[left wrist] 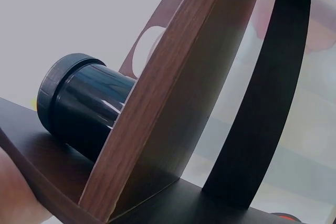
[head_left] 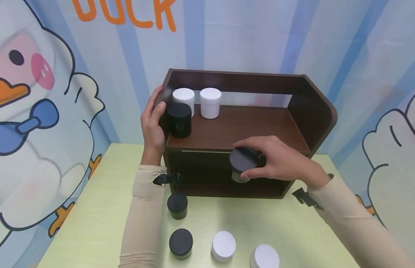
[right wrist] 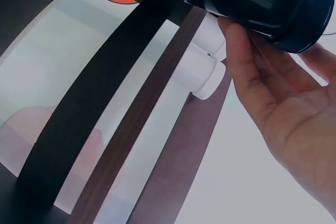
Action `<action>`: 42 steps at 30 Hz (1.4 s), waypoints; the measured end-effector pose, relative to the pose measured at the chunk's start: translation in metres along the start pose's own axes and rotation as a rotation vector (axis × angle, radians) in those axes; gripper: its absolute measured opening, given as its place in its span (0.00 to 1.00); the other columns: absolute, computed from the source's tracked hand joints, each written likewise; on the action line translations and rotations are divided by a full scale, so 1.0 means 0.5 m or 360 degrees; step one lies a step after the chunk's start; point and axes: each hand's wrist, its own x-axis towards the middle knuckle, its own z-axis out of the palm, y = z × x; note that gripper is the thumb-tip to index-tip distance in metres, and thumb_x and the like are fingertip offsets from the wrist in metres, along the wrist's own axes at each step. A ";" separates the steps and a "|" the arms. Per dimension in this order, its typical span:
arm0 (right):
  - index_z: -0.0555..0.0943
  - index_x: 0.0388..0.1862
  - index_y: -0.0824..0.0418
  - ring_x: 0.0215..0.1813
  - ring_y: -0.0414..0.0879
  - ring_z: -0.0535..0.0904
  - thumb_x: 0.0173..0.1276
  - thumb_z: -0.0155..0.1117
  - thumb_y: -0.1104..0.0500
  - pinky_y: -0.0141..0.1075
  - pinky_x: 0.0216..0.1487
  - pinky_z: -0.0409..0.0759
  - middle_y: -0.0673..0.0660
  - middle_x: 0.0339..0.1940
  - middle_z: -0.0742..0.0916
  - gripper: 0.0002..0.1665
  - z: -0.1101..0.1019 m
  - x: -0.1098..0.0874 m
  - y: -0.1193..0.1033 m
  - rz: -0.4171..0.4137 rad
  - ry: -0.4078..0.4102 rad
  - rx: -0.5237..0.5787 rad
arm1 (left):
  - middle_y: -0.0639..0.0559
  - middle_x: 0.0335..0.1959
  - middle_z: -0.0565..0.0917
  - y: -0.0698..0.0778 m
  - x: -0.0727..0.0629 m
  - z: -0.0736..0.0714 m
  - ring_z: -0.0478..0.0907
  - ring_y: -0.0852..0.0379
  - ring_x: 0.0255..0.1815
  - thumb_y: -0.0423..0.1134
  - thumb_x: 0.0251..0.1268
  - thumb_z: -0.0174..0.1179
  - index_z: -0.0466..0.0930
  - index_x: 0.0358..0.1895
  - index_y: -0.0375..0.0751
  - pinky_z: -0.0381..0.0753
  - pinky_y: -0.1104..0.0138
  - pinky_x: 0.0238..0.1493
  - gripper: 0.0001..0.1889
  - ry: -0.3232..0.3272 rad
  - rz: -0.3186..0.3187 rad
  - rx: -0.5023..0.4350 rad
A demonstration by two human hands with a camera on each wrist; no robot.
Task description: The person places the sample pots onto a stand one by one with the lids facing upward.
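In the head view my right hand (head_left: 278,158) grips a black lidded jar (head_left: 243,160) by its sides, in front of the shelf's front edge; the right wrist view shows the same dark jar (right wrist: 257,1) between fingers and thumb. My left hand (head_left: 153,126) rests on the left side panel of a dark brown two-tier shelf (head_left: 247,124). Just right of that hand, a black jar (head_left: 179,121) stands on the upper tier. Behind it is a white jar (head_left: 184,97), with another white jar (head_left: 210,104) to the right.
On the pale yellow-green table (head_left: 103,208) stand two black jars (head_left: 177,205) (head_left: 181,243) near my left forearm. Two white jars (head_left: 223,245) (head_left: 265,257) stand farther right, at the bottom of the head view. A curtain (head_left: 227,33) with duck drawings hangs behind the shelf.
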 end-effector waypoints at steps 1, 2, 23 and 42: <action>0.77 0.66 0.56 0.45 0.41 0.80 0.55 0.80 0.47 0.36 0.44 0.81 0.49 0.55 0.86 0.40 -0.002 0.002 -0.002 -0.0001 0.0000 -0.0003 | 0.51 0.74 0.72 0.000 0.000 0.000 0.68 0.53 0.74 0.45 0.73 0.46 0.68 0.74 0.48 0.67 0.55 0.75 0.27 0.0000 -0.0002 -0.0001; 0.77 0.66 0.56 0.45 0.41 0.80 0.55 0.80 0.47 0.36 0.44 0.81 0.49 0.55 0.86 0.40 -0.004 0.004 -0.004 0.0005 0.0001 0.0002 | 0.51 0.74 0.72 0.000 0.000 -0.001 0.68 0.53 0.74 0.45 0.73 0.46 0.68 0.74 0.48 0.67 0.55 0.75 0.27 0.0000 -0.0004 -0.0001; 0.79 0.63 0.55 0.40 0.48 0.81 0.57 0.78 0.47 0.40 0.42 0.81 0.56 0.49 0.87 0.36 -0.033 0.072 -0.023 0.0241 0.0216 0.0181 | 0.51 0.75 0.71 -0.001 0.000 -0.002 0.67 0.56 0.75 0.45 0.73 0.47 0.68 0.74 0.49 0.66 0.56 0.76 0.27 -0.0003 0.0010 0.0000; 0.77 0.66 0.55 0.46 0.50 0.78 0.60 0.74 0.42 0.40 0.43 0.75 0.55 0.51 0.86 0.38 -0.030 0.165 -0.033 0.0640 0.0302 0.0178 | 0.50 0.74 0.72 0.000 -0.001 -0.002 0.69 0.55 0.73 0.45 0.73 0.46 0.68 0.75 0.48 0.68 0.55 0.75 0.27 -0.0018 0.0010 -0.0010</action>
